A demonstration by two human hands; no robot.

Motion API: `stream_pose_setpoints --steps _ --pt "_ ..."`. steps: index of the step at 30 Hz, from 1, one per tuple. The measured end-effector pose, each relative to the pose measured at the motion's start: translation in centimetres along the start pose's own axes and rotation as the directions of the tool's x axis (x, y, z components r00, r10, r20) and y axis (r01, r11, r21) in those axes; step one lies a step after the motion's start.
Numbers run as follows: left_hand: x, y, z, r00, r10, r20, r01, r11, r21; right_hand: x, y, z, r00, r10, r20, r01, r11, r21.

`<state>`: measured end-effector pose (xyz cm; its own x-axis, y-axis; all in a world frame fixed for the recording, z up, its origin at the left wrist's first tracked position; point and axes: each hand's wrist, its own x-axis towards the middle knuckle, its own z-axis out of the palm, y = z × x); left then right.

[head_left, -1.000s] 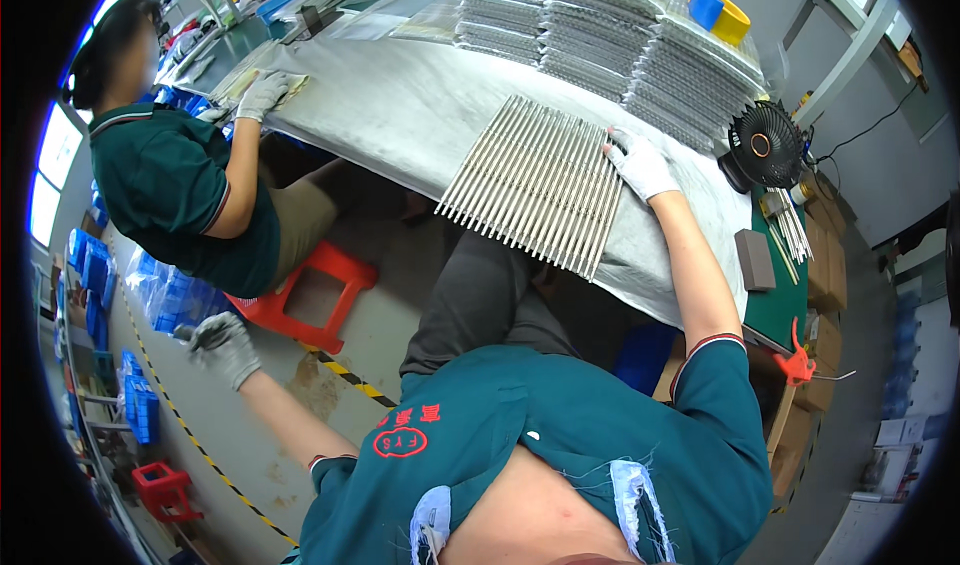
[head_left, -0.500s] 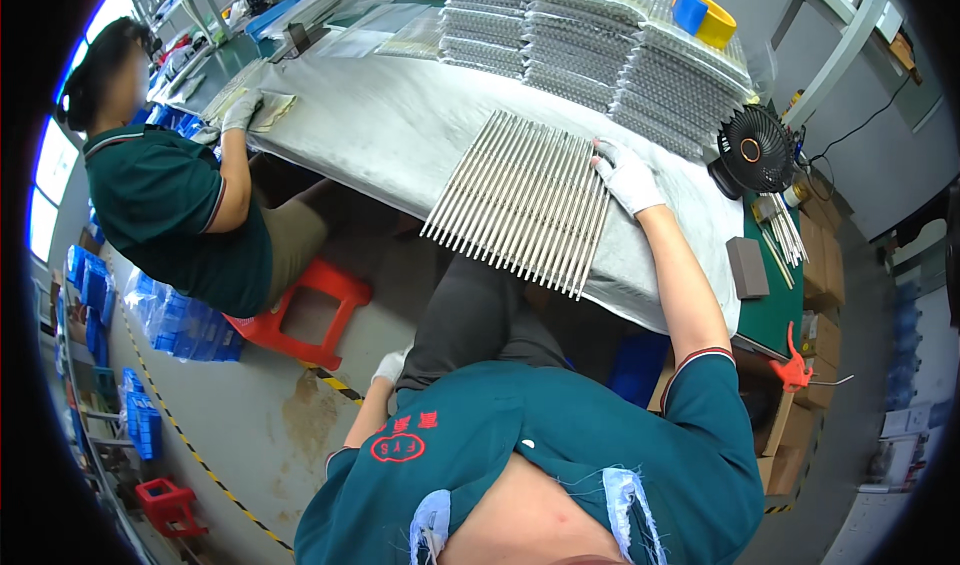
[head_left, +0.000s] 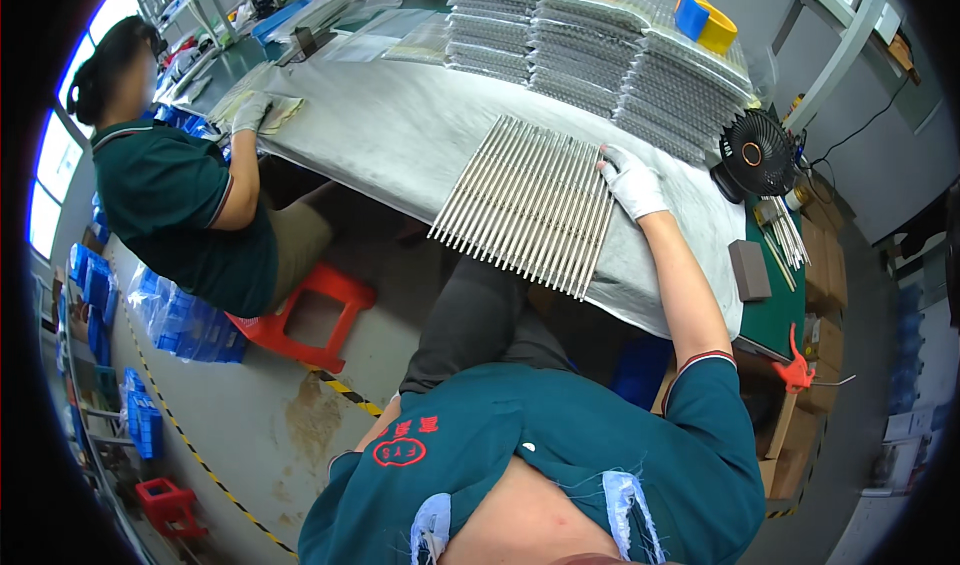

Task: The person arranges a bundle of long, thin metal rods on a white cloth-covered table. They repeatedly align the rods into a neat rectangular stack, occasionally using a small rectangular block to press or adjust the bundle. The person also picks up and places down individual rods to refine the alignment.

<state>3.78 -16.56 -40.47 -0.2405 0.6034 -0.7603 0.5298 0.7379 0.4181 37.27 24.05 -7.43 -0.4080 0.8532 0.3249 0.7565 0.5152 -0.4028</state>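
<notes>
A row of slim, silvery metal rods (head_left: 525,205) lies side by side on the white-covered table (head_left: 380,115), their near ends jutting past its front edge above my legs. My right hand (head_left: 634,183), in a white glove with bare fingertips, is at the row's right side. Its fingers are bent and closed against the outermost rod near the far end; the palm side is hidden. Of my left arm only a piece of forearm (head_left: 380,423) shows beside my thigh, and the left hand is out of sight behind it.
Bubble-wrapped stacks (head_left: 580,60) stand behind the rods, topped by a blue-and-yellow tape roll (head_left: 706,23). On the right are a black fan (head_left: 755,155), a grey-brown block (head_left: 749,270) and a red air gun (head_left: 796,373). A co-worker (head_left: 180,205) sits at the left.
My left hand, seen by my thigh before, has gone out of sight. My right hand stays at the row's right side. The whole view has shifted slightly.
</notes>
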Motion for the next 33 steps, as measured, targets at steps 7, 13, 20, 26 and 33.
stream_pose_setpoints --steps 7,13,20,26,33 --pt "0.5 1.2 0.2 1.000 0.018 0.005 -0.018 1.000 0.015 -0.1 0.0 0.3 0.998 -0.030 -0.051 0.030 1.000 0.008" --pt "0.7 1.7 0.4 0.999 0.028 0.020 -0.028 0.999 0.019 -0.2 0.6 0.7 0.993 -0.056 -0.101 0.053 0.998 -0.032" --pt "0.6 1.8 0.4 0.999 0.028 0.019 -0.028 0.999 0.015 0.4 0.3 0.3 0.996 -0.028 -0.080 0.021 0.996 -0.082" --pt "-0.1 0.4 0.7 1.000 0.003 0.010 -0.003 1.000 -0.004 0.5 0.8 1.1 0.994 -0.051 -0.100 0.031 0.980 -0.194" --pt "-0.7 -0.3 0.6 1.000 -0.010 0.014 0.010 1.000 0.004 0.3 0.8 0.6 0.994 -0.038 -0.100 0.015 0.974 -0.225"
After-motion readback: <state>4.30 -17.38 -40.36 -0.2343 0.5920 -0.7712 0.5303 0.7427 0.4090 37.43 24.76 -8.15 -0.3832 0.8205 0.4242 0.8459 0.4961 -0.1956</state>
